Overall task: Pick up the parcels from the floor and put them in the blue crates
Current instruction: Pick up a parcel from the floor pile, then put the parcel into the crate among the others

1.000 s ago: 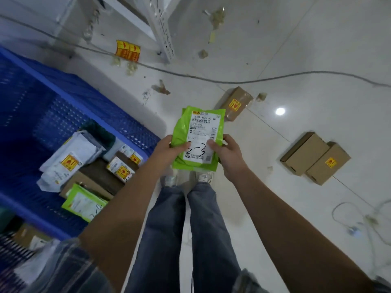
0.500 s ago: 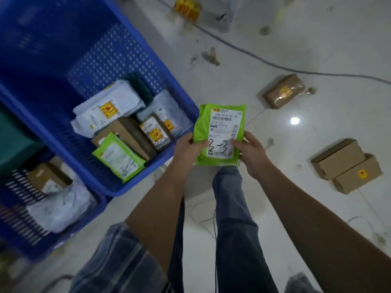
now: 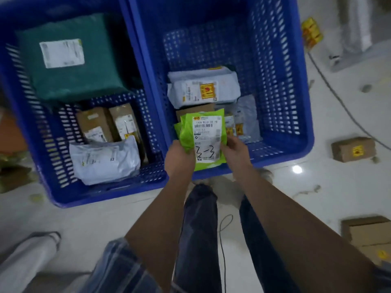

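Crate first: big blue perforated plastic crate, part-filled. Above its near edge, thin green plastic mailer with white label. Left hand and right hand pinch its lower corners. Looks light, floppy, slick; edge grip suits.

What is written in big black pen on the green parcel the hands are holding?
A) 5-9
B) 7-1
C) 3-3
C: the green parcel, held by the left hand and right hand over the blue crate, has "3-3" scrawled on its white label.
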Demonstrator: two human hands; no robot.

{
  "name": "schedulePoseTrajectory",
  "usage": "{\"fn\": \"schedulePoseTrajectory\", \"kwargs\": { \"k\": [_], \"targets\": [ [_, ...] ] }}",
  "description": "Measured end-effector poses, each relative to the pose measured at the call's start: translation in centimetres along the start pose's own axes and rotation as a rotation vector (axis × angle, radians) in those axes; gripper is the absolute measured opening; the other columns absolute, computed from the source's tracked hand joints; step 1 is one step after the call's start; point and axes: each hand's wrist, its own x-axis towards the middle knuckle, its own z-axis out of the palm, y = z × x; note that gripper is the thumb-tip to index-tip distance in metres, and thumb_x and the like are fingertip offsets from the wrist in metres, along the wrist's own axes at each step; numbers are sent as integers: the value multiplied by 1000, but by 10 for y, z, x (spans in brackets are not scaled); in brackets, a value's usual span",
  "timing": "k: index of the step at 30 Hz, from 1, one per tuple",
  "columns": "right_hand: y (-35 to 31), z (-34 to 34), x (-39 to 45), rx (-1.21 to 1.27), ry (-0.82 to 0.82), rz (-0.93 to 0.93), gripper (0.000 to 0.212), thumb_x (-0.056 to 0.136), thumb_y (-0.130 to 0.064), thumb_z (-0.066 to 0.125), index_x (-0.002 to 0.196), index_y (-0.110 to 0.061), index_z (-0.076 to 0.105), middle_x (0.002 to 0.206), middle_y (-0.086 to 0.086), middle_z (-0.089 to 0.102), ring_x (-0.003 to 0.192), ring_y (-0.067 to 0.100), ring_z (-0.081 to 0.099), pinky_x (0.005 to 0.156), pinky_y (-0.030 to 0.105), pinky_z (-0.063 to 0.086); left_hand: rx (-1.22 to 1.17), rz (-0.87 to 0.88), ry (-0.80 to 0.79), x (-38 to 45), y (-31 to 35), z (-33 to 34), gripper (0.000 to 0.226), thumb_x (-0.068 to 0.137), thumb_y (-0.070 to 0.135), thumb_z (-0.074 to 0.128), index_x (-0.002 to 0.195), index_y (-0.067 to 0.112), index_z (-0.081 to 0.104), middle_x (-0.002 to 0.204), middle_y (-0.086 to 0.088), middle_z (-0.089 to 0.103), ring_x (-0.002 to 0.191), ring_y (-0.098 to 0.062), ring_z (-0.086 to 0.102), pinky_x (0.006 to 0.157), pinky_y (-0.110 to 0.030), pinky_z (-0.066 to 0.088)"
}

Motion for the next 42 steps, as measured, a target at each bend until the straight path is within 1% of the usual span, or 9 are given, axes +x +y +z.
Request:
{"fn": "schedulePoseTrajectory", "kwargs": {
  "k": [4,7,12,18,22,25,30,37,42],
  "targets": [
    [7,33,20,-328,-6,-235,56,85,4,52,137,-15,38,127,6,56,110,24,58,74,26,45,113,-1,57,22,-9,13,44,93,5,47,134,2,30,132,-16,44,102,-35,59,65,-35,40],
    [25,45,36,-761,-57,-397,72,87,3,49,146,-27,23,149,5,32,109,24,54,74,30,46,308,63,6,31,-9,34,73,91,-3,47,150,10,5,141,-21,29,108,-34,55,71,-35,46],
    [55,45,57,-1130,-97,-370,69,84,-10,64,142,-24,31,137,11,36,112,31,52,88,40,48,789,213,4,40,-19,66,55,98,15,38,146,2,17,134,-13,37,120,-26,41,94,-31,38],
    [62,36,78,-1517,-76,-620,73,84,-19,66,144,-21,24,138,17,35,124,36,40,102,44,35,1064,341,18,65,-27,80,73,97,23,40,145,-10,-4,120,-8,50,107,-19,51,93,-27,37],
    [60,25,83,-1598,-197,-570,90,80,-16,68,148,-27,9,142,17,29,126,36,39,101,44,37,1198,404,-17,70,-24,69,79,95,24,45,144,-13,-6,117,-9,52,102,-18,52,88,-26,38],
    [53,8,69,-1409,-202,-453,82,85,-19,60,150,-28,10,137,17,31,119,36,43,92,44,44,1202,342,-125,66,-13,60,72,97,18,39,145,-12,-6,122,-11,52,104,-20,54,78,-28,34],
    [43,-39,32,-969,-134,-427,63,88,-11,48,145,-26,26,137,7,32,84,31,60,64,38,51,562,-10,-288,48,14,47,76,92,29,56,148,0,12,140,-15,43,121,-29,51,80,-36,46],
    [57,-156,1,-116,515,-134,45,89,-11,54,130,-23,42,125,7,50,86,15,56,80,31,52,854,377,-269,21,49,41,32,92,17,52,122,5,50,121,-16,55,109,-34,56,86,-41,49],
    [115,-230,2,269,546,248,41,90,-8,46,129,-14,37,80,3,54,80,26,58,74,36,51,673,555,-188,-16,97,94,17,87,13,55,103,9,60,100,-15,64,92,-34,61,71,-38,51]
  ]
}}
